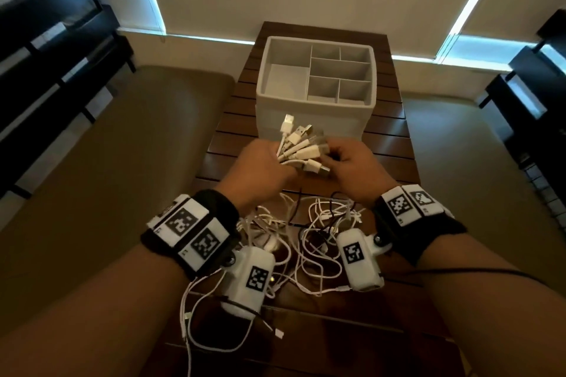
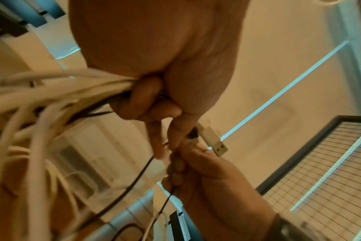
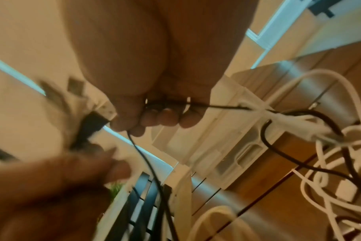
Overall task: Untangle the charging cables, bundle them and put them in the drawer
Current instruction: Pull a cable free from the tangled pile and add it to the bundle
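Both hands hover over the table in front of the drawer unit. My left hand [image 1: 263, 159] grips a bunch of white charging cables [image 2: 52, 91] just behind their USB plugs [image 1: 303, 144], which fan out up and to the right. My right hand [image 1: 349, 156] meets those plugs from the right, its fingers [image 3: 161, 120] curled round a thin black cable [image 3: 146, 163]. A black plug [image 3: 91, 125] sits among the white ones. The rest of the cables hang down into a loose tangle [image 1: 306, 239] on the table between my wrists.
A white organiser [image 1: 315, 79] with several open compartments on top and a drawer front [image 1: 309, 124] below stands on the far half of the slatted wooden table [image 1: 226, 119]. Padded beige seats flank the table. Dark shelving stands at both sides of the room.
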`<action>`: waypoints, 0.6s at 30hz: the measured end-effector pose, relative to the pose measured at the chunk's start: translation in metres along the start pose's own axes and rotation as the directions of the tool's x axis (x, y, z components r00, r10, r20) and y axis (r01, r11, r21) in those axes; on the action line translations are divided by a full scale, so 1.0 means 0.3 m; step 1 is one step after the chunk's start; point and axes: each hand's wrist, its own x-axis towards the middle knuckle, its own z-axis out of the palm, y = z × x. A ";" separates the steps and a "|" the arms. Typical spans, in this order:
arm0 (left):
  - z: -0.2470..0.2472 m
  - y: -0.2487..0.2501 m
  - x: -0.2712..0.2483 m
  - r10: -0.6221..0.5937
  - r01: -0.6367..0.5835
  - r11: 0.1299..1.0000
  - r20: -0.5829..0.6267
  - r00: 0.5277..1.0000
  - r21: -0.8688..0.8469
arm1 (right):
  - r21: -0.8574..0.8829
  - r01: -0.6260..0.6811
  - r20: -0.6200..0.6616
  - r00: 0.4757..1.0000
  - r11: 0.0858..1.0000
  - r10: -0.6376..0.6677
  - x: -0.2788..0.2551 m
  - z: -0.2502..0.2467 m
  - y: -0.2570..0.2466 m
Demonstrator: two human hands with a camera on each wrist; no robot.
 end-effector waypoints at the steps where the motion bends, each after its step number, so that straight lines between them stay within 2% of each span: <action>1: 0.005 -0.014 -0.001 -0.023 0.023 0.998 0.002 1.000 -0.056 | 0.036 -0.019 -0.001 1.000 0.999 0.019 -0.005 -0.007 -0.010; 4: 0.013 -0.030 -0.010 -0.056 0.054 0.984 -0.002 0.998 -0.171 | 0.144 -0.049 0.039 0.998 0.988 0.043 -0.026 -0.016 -0.032; 7: 0.023 -0.010 -0.025 -0.080 0.109 0.938 0.101 0.992 -0.330 | 0.241 -0.061 0.073 0.996 0.969 0.045 -0.041 -0.005 -0.039; 9: 0.019 -0.001 -0.032 -0.077 0.122 0.920 0.134 0.988 -0.372 | 0.245 -0.088 0.097 0.993 0.966 0.066 -0.048 -0.008 -0.038; 13: -0.044 0.001 -0.020 -0.081 0.095 0.932 0.054 0.995 -0.351 | 0.036 -0.160 0.220 0.964 0.986 0.148 -0.065 -0.055 0.007; 16: -0.104 -0.019 -0.007 -0.094 0.085 0.931 -0.008 0.996 -0.356 | -0.202 -0.209 0.232 0.939 0.957 0.254 -0.084 -0.082 0.092; 18: -0.116 -0.030 -0.003 -0.083 0.084 0.948 0.015 0.996 -0.307 | -0.260 -0.239 0.231 0.926 0.936 0.300 -0.092 -0.073 0.124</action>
